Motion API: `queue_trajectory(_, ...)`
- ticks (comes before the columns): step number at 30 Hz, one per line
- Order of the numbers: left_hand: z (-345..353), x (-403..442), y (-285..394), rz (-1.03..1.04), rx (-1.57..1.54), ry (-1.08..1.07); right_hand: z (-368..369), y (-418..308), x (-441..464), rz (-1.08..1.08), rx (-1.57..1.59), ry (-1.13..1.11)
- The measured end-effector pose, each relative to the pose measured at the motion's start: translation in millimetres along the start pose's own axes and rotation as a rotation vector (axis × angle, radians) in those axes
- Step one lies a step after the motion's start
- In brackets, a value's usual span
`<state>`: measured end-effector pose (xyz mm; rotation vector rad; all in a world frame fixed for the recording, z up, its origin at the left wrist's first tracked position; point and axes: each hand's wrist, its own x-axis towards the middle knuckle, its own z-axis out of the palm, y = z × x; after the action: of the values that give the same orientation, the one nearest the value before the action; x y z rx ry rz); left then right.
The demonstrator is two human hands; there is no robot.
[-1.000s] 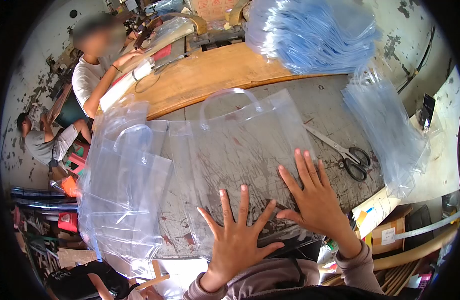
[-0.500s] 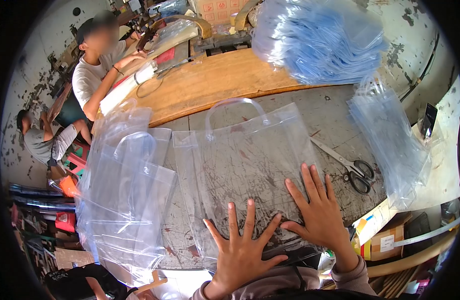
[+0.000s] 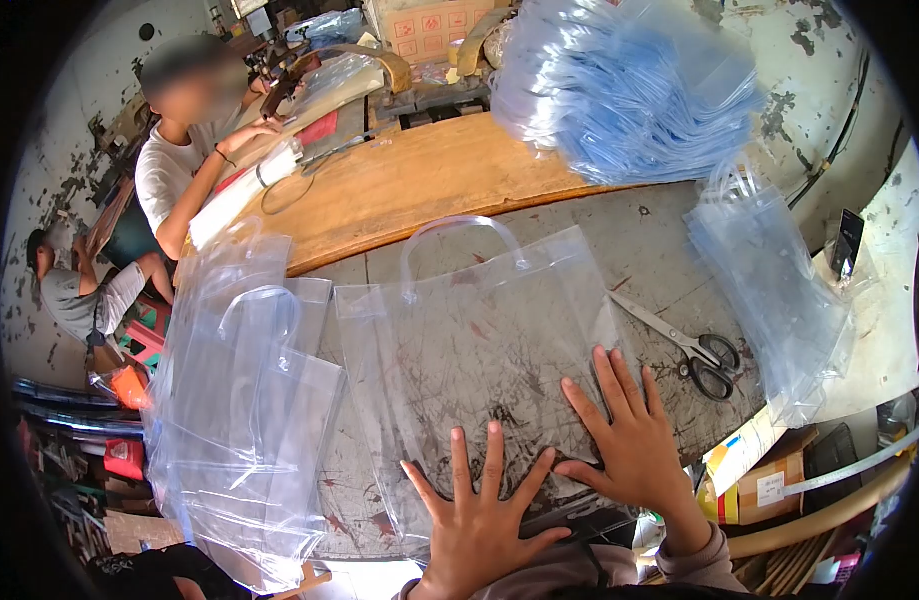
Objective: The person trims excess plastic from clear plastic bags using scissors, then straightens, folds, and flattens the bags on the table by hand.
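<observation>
A clear plastic bag (image 3: 459, 345) with a looped handle (image 3: 459, 222) lies flat on the scratched grey table (image 3: 669, 235), its handle end pointing away from me. My left hand (image 3: 484, 520) presses on its lower part, palm down with the fingers spread. To the right, my right hand (image 3: 629, 440) also lies flat with fingers apart, over the bag's lower right side. Neither hand grips anything. Black-handled scissors (image 3: 684, 345) rest just beyond my right hand, blades pointing up and left.
More clear bags (image 3: 239, 430) overlap on the left. Another bundle of bags (image 3: 769, 290) lies at right, near a phone (image 3: 847, 242). A tall heap of bluish plastic (image 3: 639, 95) sits on the wooden table (image 3: 429, 185). A person (image 3: 174, 150) works at far left; another person (image 3: 74, 290) sits behind.
The view has tilted slightly, so the table and bags appear a little lower. Both hands keep their flat pose on the bag.
</observation>
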<state>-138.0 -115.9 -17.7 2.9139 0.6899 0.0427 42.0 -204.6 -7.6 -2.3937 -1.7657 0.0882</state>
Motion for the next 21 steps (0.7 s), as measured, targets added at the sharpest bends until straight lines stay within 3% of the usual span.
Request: queue_trajectory(21, -2.8, 0.4, 0.3, -0.011, -0.023, -0.042, 1.1, 1.2, -0.7, 0.003, 0.024, -0.014)
